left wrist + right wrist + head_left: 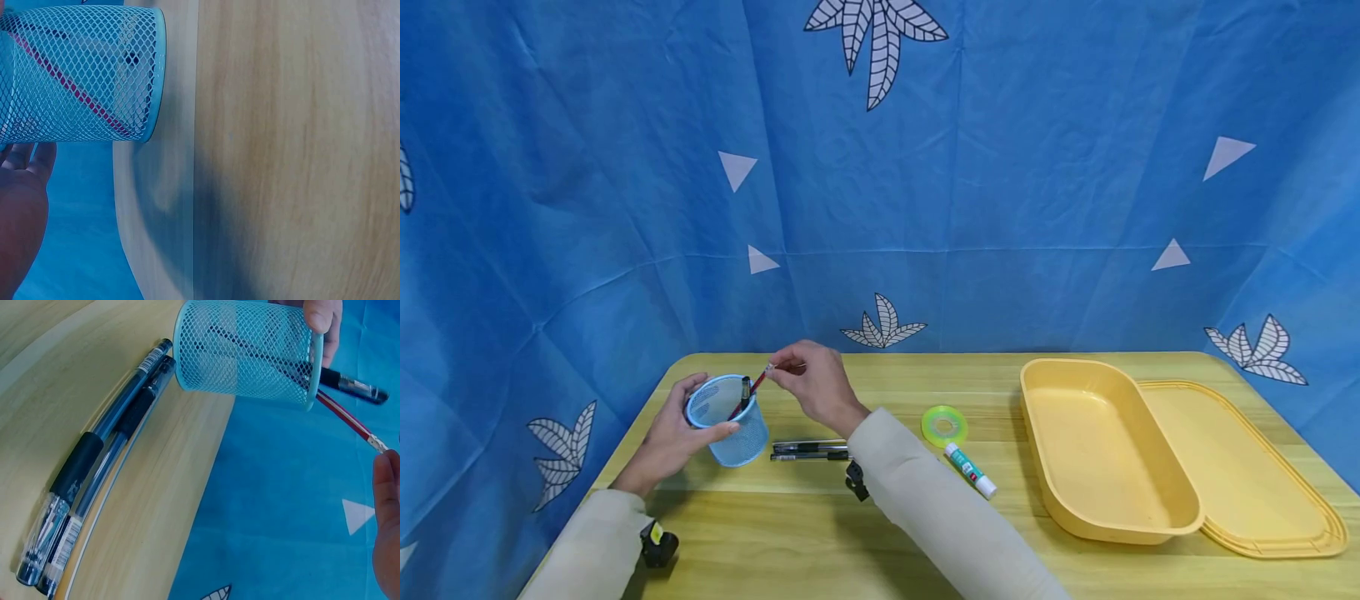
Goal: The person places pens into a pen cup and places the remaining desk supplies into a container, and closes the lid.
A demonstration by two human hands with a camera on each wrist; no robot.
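Note:
My left hand [673, 429] grips a light blue mesh pen cup [741, 437] near its rim, thumb on the near side. The cup stands at the left of the table. A black pen [353, 386] sits inside, its end sticking out over the rim. A red pencil [344, 415] leans in the cup, its lower part showing through the mesh in the left wrist view. The metal-banded upper end of that pencil is pinched between the fingertips of my right hand [816, 383]. Two black pens [808, 450] lie side by side on the table, right of the cup.
A green tape roll [943, 426] and a glue stick [971, 471] lie mid-table. Farther right stands a yellow tray [1051, 467] beside its flat lid [1255, 475]. A thin pale strip [100, 512] lies along the pens. A blue patterned cloth [1000, 167] hangs behind the table.

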